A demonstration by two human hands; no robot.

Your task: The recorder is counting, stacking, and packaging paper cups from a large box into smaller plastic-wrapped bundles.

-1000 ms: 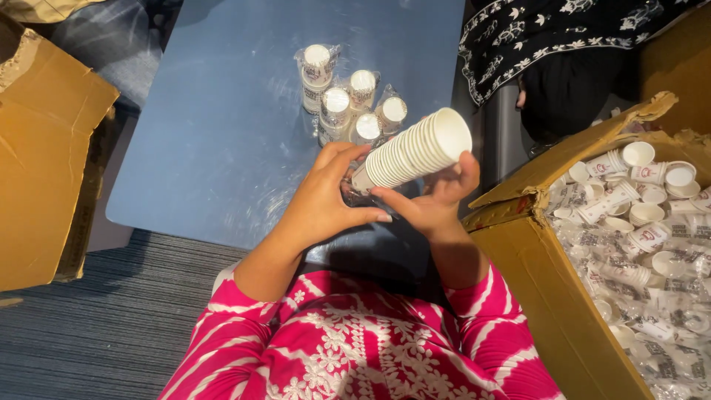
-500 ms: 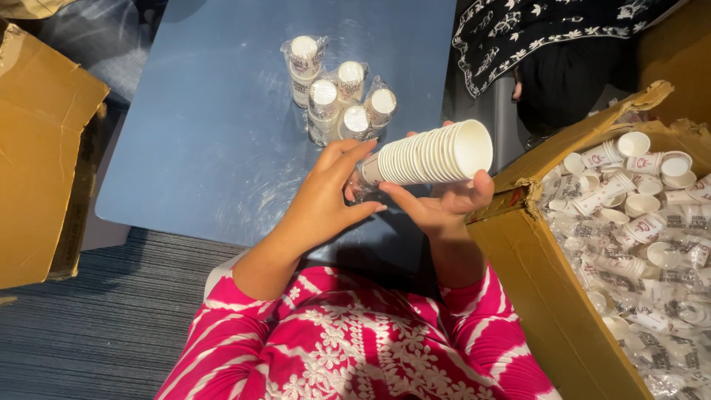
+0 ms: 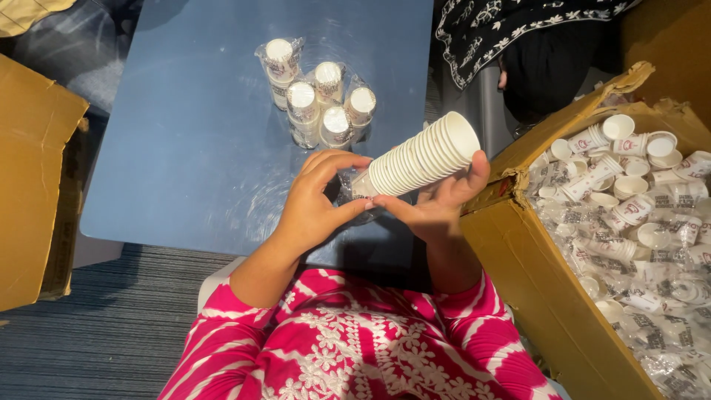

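A long stack of white paper cups (image 3: pixel 424 157) lies tilted across both hands, its open mouth up and to the right. My right hand (image 3: pixel 435 201) cradles it from below, thumb near the rim. My left hand (image 3: pixel 315 200) pinches the stack's lower end, where crinkled clear plastic wrap (image 3: pixel 348 194) clings to it. Both hands hover over the near edge of a blue table (image 3: pixel 185 148).
Several wrapped cup stacks (image 3: pixel 317 102) stand upright on the table's far middle. An open cardboard box (image 3: pixel 552 296) at right is full of loose and wrapped cups. Another cardboard box (image 3: pixel 33 178) stands at left. A person in dark patterned cloth (image 3: pixel 533 37) sits beyond the table.
The stack has tilted a little more level and shifted right in my hands. My left hand has moved from a flat grip to pinching the lower end with the wrap.
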